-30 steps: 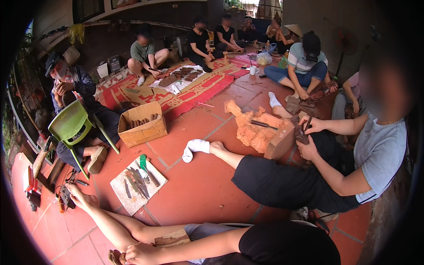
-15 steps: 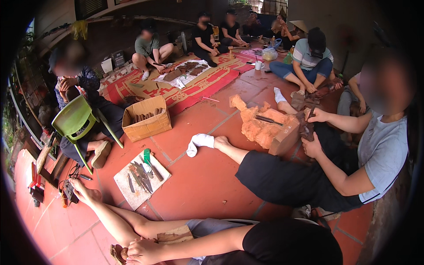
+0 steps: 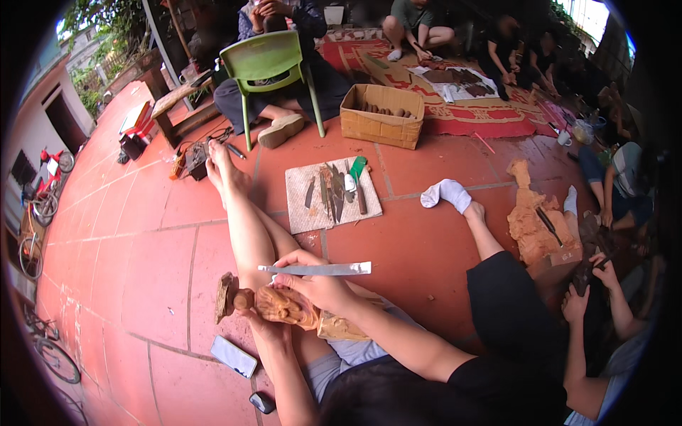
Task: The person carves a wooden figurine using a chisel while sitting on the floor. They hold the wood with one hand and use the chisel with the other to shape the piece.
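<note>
Across my lap lies a carved wooden figure (image 3: 283, 307), light brown, with a rough block-like end (image 3: 226, 298) on the left. My left hand (image 3: 266, 329) grips it from below near that end, fingers wrapped round it. Just above the figure, my right hand (image 3: 312, 285) is closed on a long flat metal carving blade (image 3: 341, 269), which points out to the right. Whether the blade's working end touches the wood I cannot tell.
Beyond my legs, a mat (image 3: 298, 213) bears several carving tools. A phone (image 3: 234, 356) lies on the tiles at left. A green chair (image 3: 261, 60) and cardboard box (image 3: 381, 117) stand farther off. At right, a co-worker sits by an orange-brown carving (image 3: 533, 220).
The view has swung left and down, bringing my lap to the middle. The figure and both hands now show; the right hand's blade was not visible before.
</note>
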Motion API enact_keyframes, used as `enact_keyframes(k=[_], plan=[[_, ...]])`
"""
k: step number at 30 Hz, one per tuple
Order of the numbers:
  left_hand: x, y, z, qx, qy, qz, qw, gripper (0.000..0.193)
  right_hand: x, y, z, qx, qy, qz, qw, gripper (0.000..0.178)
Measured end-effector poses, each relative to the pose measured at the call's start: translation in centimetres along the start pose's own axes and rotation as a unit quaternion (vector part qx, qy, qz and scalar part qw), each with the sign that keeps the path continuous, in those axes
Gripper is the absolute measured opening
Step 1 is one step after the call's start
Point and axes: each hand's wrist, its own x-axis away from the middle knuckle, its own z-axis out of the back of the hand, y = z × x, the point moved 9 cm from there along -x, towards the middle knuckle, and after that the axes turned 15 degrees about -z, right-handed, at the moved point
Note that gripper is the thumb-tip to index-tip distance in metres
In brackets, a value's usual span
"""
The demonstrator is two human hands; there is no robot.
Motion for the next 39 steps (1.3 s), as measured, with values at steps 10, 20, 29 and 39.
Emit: enact_keyframes(k=[10,20,29,39], plan=[[-8.8,-5.7,27.0,-0.007,0.075,0.003,0.997,0.091,-13.3,26.3,-8.9,-0.045,0.032,-0.084,0.995,0.017],[-12.9,-8.8,33.7,-0.006,0.068,0.034,0.997,0.095,-19.2,33.0,-10.5,-0.019,0.023,-0.092,0.995,0.013],[-12.3,-8.2,32.6,0.052,0.078,-0.007,0.996,0.087,-16.6,31.3,-8.0,0.075,0.025,-0.049,0.996,0.013],[-11.8,-8.1,30.9,0.127,0.054,0.007,0.99,0.084,-14.1,29.9,-7.6,0.124,0.028,-0.019,0.992,0.018]])
